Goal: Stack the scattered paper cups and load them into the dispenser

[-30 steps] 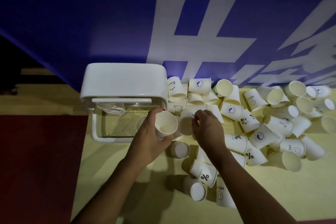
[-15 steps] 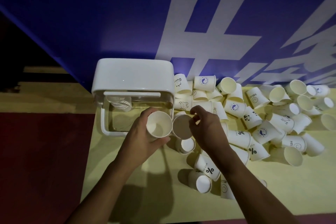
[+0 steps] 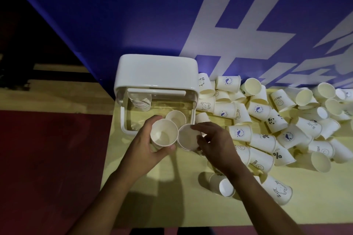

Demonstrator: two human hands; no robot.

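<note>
My left hand (image 3: 145, 149) grips an upright white paper cup (image 3: 163, 135), mouth up, just in front of the white dispenser (image 3: 156, 71). My right hand (image 3: 215, 143) pinches the rim of a second cup (image 3: 187, 137), which sits right beside the first and touches it. A third cup (image 3: 175, 117) stands behind them, against the dispenser's clear front. Inside the dispenser's clear compartment, a stack of clear cups (image 3: 140, 101) shows at the upper left. Several printed paper cups (image 3: 267, 120) lie scattered to the right on the yellow table (image 3: 172, 196).
A blue wall with white lettering (image 3: 191, 15) rises right behind the dispenser and cups. The table's left edge drops to dark red floor (image 3: 47, 158). Two loose cups (image 3: 221, 185) lie near my right forearm.
My right hand has lifted a cup out of the pile and brought it left, up beside the cup in my left hand. The view has shifted slightly.
</note>
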